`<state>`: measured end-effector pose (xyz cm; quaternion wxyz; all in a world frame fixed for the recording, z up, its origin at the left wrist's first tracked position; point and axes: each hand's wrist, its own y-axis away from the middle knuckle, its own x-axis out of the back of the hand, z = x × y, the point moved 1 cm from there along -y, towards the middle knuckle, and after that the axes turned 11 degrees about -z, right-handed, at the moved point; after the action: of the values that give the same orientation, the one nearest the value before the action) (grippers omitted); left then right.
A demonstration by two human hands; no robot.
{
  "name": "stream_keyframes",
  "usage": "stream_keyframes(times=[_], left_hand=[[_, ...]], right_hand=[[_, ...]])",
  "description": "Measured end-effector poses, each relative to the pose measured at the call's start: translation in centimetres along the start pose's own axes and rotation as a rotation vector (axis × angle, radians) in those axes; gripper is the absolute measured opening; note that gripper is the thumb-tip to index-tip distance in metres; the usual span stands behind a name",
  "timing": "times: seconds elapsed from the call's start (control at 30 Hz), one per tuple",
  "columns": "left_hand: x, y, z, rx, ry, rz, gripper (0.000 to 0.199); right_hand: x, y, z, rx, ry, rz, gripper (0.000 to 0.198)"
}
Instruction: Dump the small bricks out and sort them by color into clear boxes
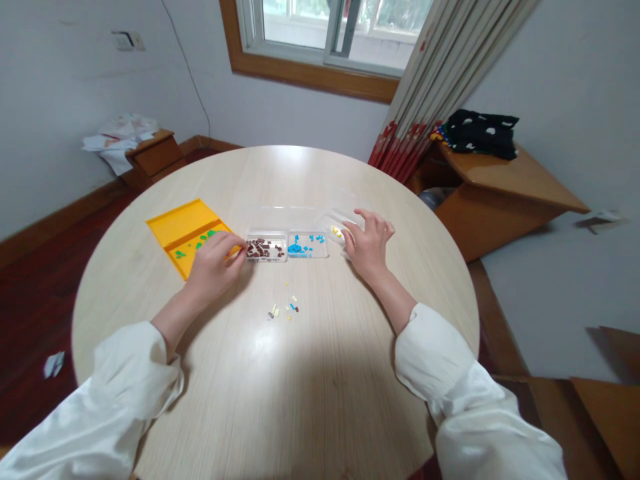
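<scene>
My left hand (216,262) is closed, its fingertips at the left edge of a clear plastic box (267,260) of dark brown toy bricks (260,248). It partly covers an open yellow case (183,223) with green bricks (206,237). Joined to the brown bricks' box is a clear compartment (323,252) of blue bricks (299,249). My right hand (371,245) has its thumb and index finger at a small clear box (345,219) with yellow bricks (337,231); its other fingers are spread. Several loose small bricks (277,312) lie nearer me.
Everything rests on a round pale wooden table (290,393). A wooden cabinet (505,193) with a black patterned cloth (483,133) stands to the right, beside a curtain (440,73). Papers (120,133) lie on a stool (157,157) at the back left.
</scene>
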<state>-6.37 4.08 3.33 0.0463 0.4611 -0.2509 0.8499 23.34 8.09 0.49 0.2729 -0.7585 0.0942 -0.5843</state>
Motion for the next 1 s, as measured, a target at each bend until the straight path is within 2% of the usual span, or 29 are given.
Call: stream_keyframes(times=[0.13,0.2,0.3,0.47,0.6,0.73,0.87,1.0], left_hand=[[-1.8,0.5,1.4,-0.191,-0.019,-0.156,0.014],[-2.6,0.7,2.0,-0.268,-0.052,-0.21,0.016],[-3.4,0.9,2.4,-0.31,-0.048,-0.268,0.019],[-3.8,1.0,1.7,-0.255,0.061,-0.338,0.017],[-3.9,1.2,1.6,-0.267,0.128,-0.382,0.02],[-4.3,1.3,1.9,-0.299,0.16,-0.403,0.022],[-4.4,1.4,1.6,-0.276,0.138,-0.385,0.022],[-4.1,1.4,1.5,-0.262,0.125,-0.355,0.021]], right_hand=[[0.7,0.3,-0.8,0.019,-0.079,0.005,0.019],[1.0,0.8,-1.6,0.086,-0.156,-0.027,0.018],[1.1,2.0,-3.5,0.275,-0.344,-0.171,0.016],[1.7,4.6,-7.1,0.516,-0.585,-0.445,0.013],[2.7,5.6,-8.7,0.562,-0.621,-0.52,0.008],[3.0,6.0,-9.0,0.585,-0.595,-0.567,0.006],[2.7,6.2,-8.9,0.572,-0.546,-0.586,0.012],[2.4,6.4,-9.1,0.559,-0.534,-0.59,0.006]])
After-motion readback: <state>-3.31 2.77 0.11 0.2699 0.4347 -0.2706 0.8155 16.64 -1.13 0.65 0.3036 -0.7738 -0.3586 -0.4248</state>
